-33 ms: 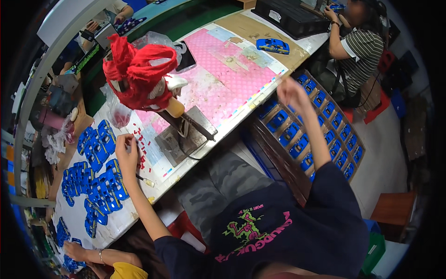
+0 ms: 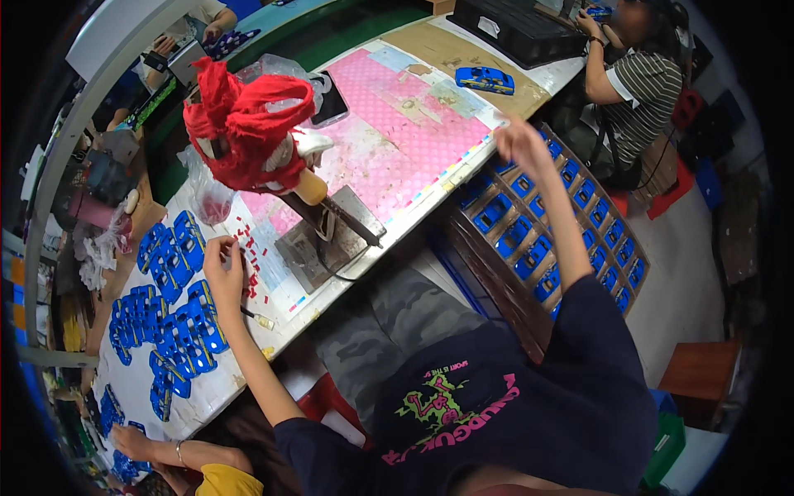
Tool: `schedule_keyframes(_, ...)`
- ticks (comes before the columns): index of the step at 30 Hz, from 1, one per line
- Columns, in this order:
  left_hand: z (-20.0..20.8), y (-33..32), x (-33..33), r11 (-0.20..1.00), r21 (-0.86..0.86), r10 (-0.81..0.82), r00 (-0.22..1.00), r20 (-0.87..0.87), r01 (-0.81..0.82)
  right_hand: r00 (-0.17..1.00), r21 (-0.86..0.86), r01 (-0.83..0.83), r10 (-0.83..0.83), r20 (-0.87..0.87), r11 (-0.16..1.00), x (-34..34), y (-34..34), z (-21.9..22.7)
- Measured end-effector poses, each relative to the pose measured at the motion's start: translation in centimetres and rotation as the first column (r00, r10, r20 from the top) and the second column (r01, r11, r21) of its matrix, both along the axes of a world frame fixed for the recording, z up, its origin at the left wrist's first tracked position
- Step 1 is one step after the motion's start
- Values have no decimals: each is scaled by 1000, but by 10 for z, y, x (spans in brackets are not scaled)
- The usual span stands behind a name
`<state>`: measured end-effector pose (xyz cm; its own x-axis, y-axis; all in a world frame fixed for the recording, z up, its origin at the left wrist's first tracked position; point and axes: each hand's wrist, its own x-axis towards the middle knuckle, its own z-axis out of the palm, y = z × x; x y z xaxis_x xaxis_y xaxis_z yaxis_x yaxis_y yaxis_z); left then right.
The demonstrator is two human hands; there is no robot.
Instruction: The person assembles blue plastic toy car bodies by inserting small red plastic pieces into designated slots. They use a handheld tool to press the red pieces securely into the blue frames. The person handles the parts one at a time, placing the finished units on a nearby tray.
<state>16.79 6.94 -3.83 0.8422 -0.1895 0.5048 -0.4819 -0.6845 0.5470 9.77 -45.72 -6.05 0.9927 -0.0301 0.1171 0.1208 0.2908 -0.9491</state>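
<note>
My left hand (image 2: 223, 269) rests at the table's left part with bent fingers drawn together. Beside it lie several small red pieces (image 2: 252, 256); anything within the fingers is too small to make out. Close on its other side, blue toy car bodies (image 2: 178, 248) lie in rows. My right hand (image 2: 527, 150) is raised at the table's edge, over the near corner of a compartmented tray (image 2: 542, 207) of blue car bodies. Its fingers are partly bent and blurred, and I see nothing certain in them. A single blue car body (image 2: 485, 80) lies on the far brown board.
A machine wrapped in red cloth (image 2: 248, 132) stands on a metal plate, its cable hanging by the edge. Behind it lie a phone (image 2: 331, 101) and plastic bags. A black case (image 2: 517, 33) is at the far end. Co-workers sit at the right, far left and near left (image 2: 136, 444).
My right hand has moved slightly away from me, toward the table's edge. My left hand has stayed almost in place.
</note>
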Motion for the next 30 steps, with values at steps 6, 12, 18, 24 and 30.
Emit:
schedule_keyframes(6, -11, 5, -1, 932, -363, 24, 1000, -12, -26, 837, -259, 444, -500, -223, 858, 102, -80, 4)
schedule_keyframes(12, 17, 6, -54, 786, -618, 25, 998, 54, 14, 774, -421, 496, -606, -181, 759, 131, -84, -7)
schedule_keyframes(18, 36, -10, -101, 743, -662, -18, 992, 124, 96, 769, -396, 522, -617, -165, 756, 130, -98, -6)
schedule_keyframes(24, 51, -26, -126, 703, -696, -80, 989, 128, 147, 795, -257, 593, -605, 37, 763, 88, -75, 9)
schedule_keyframes(30, 62, -50, -142, 641, -732, -144, 973, 181, 231, 957, 317, 186, -245, 158, 930, -39, -8, 42)
